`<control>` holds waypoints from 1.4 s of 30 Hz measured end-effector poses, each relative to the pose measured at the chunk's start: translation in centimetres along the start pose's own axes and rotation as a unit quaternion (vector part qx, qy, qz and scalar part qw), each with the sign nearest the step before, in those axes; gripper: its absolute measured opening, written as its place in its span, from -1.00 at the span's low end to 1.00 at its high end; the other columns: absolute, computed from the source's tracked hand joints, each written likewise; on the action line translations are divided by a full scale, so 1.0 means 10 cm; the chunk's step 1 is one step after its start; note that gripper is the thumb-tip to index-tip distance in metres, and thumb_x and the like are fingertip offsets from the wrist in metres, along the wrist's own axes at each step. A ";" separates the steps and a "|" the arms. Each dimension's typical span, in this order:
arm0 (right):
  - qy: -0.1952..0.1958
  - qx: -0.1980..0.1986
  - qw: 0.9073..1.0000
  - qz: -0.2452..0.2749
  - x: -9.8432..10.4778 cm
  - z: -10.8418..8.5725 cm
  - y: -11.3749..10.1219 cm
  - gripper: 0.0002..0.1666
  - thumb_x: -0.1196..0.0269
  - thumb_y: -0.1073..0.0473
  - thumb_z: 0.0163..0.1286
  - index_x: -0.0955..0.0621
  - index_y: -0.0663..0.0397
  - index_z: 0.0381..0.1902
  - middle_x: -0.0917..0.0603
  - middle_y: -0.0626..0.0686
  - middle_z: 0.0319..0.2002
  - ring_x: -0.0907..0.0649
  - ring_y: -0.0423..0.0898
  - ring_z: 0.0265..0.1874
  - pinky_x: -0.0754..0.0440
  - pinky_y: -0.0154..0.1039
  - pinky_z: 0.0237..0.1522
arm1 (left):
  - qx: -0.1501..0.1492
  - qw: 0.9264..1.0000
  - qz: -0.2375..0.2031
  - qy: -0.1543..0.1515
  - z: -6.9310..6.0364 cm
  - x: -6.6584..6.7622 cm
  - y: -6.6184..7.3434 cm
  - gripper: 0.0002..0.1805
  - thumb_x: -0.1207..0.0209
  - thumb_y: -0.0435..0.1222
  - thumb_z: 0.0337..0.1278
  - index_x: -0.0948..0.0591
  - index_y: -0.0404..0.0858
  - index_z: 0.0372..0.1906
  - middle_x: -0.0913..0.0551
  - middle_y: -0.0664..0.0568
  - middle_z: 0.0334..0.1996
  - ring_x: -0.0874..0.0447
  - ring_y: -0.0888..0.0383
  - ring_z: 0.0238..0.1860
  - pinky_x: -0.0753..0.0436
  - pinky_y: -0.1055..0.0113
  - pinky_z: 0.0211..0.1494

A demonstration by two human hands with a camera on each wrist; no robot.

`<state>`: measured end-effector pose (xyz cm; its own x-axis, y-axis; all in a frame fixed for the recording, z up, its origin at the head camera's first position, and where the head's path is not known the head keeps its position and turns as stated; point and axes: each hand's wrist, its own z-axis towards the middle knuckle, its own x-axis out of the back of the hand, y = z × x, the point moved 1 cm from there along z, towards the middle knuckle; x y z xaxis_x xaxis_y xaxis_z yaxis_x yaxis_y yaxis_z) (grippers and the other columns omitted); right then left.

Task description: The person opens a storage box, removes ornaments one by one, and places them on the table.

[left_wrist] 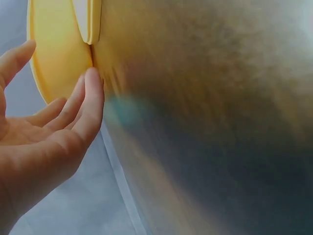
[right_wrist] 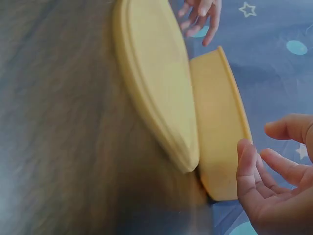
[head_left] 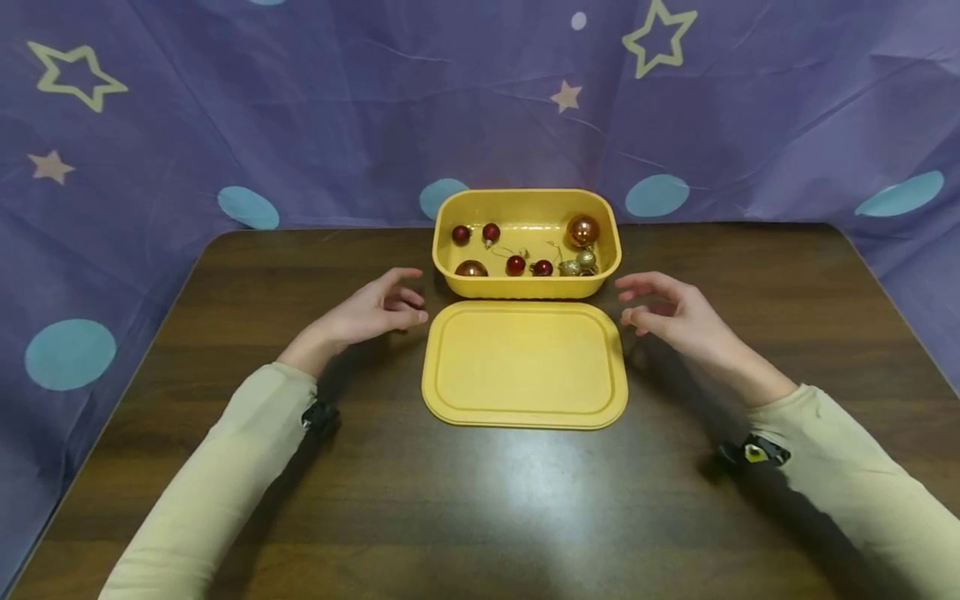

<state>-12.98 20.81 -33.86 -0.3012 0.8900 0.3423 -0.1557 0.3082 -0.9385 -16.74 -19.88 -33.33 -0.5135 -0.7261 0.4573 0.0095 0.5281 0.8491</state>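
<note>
A yellow plastic container [head_left: 525, 288] stands at the back of the table, holding several Christmas balls. Small dark red balls [head_left: 515, 265] lie about its floor, with a shiny copper ball [head_left: 582, 231] in the back right corner and another at the front left. Small gold ornaments [head_left: 570, 267] lie at the front right. Flat in front of the container is its yellow lid [head_left: 525, 367]. My left hand [head_left: 375, 308] hovers left of both, fingers relaxed and holding nothing. On the other side, my right hand [head_left: 671, 312] is likewise loosely bent, with nothing in it.
The dark wooden table [head_left: 480, 508] reflects a bright patch of light near its middle. Behind it hangs a purple cloth [head_left: 360, 108] with stars and blue dots, close to the container's back. A small black device [head_left: 765, 451] sits at each sleeve cuff.
</note>
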 end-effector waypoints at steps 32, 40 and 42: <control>-0.007 0.011 1.000 0.026 -0.44 0.74 -0.44 -0.59 -0.18 0.36 0.35 -0.50 0.33 0.15 -0.52 0.32 -0.02 -0.65 0.00 -0.23 -0.61 -0.18 -0.22 | -0.014 0.999 0.016 0.039 0.75 0.08 0.09 0.20 -0.34 -0.05 0.09 0.35 0.18 0.52 0.44 0.10 0.51 0.48 0.13 0.47 0.17 -0.07 0.43; -0.012 0.022 1.000 -0.015 -0.63 0.86 -0.41 -0.63 -0.18 0.38 0.35 -0.52 0.34 0.11 -0.56 0.28 -0.04 -0.60 0.08 -0.10 -0.57 -0.19 -0.10 | -0.069 0.996 0.045 0.037 0.83 0.07 0.07 0.20 -0.32 -0.12 0.11 0.36 -0.01 0.54 0.37 -0.01 0.52 0.41 0.10 0.48 0.20 0.02 0.45; -0.006 0.038 0.999 -0.033 -0.67 0.91 -0.41 -0.65 -0.19 0.38 0.34 -0.54 0.34 0.08 -0.58 0.27 -0.02 -0.56 0.07 -0.03 -0.54 -0.16 -0.02 | -0.073 0.996 0.048 0.032 0.84 0.07 0.06 0.20 -0.32 -0.12 0.13 0.38 -0.02 0.53 0.38 0.01 0.52 0.42 0.12 0.48 0.20 0.05 0.45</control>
<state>-18.86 10.51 -31.93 -0.2988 0.8642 0.4049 -0.2460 0.3401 -0.9076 -24.30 -16.34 -34.70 -0.4483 -0.7046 0.5501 0.1821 0.5305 0.8279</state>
